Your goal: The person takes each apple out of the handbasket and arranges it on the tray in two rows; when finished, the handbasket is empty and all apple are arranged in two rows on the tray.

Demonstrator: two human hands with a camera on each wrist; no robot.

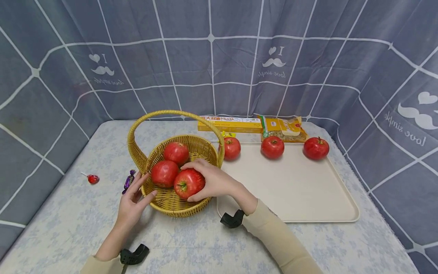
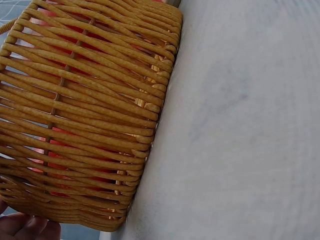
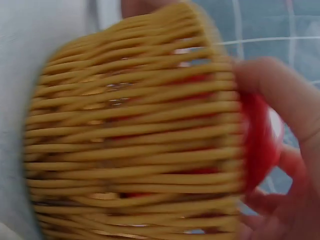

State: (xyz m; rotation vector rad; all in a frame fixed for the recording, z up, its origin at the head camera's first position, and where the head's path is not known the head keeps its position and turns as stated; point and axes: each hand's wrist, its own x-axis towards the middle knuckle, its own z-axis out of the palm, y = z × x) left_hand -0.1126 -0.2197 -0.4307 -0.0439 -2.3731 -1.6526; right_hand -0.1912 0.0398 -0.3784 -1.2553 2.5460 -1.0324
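Observation:
A yellow wicker basket [image 1: 183,211] with a tall handle stands on the table, left of the tray. Two red apples [image 1: 176,153] lie inside it towards the back and left. My right hand [image 1: 213,182] grips a third apple [image 1: 189,184] from its right side, low in the basket's front part. In the right wrist view, that apple [image 3: 257,145] shows past the rim, with fingers and thumb around it. On the basket's left side, my left hand [image 1: 131,209] holds the rim, thumb inside and fingers outside. The left wrist view shows the woven wall [image 2: 90,110] and fingertips at the lower corner.
A cream tray [image 1: 291,190] lies on the right, with three apples [image 1: 272,147] along its far side. Behind it are a yellow pasta box [image 1: 229,125] and a food packet [image 1: 284,129]. A purple-wrapped candy [image 1: 128,181] and a red lollipop [image 1: 92,179] lie left of the basket.

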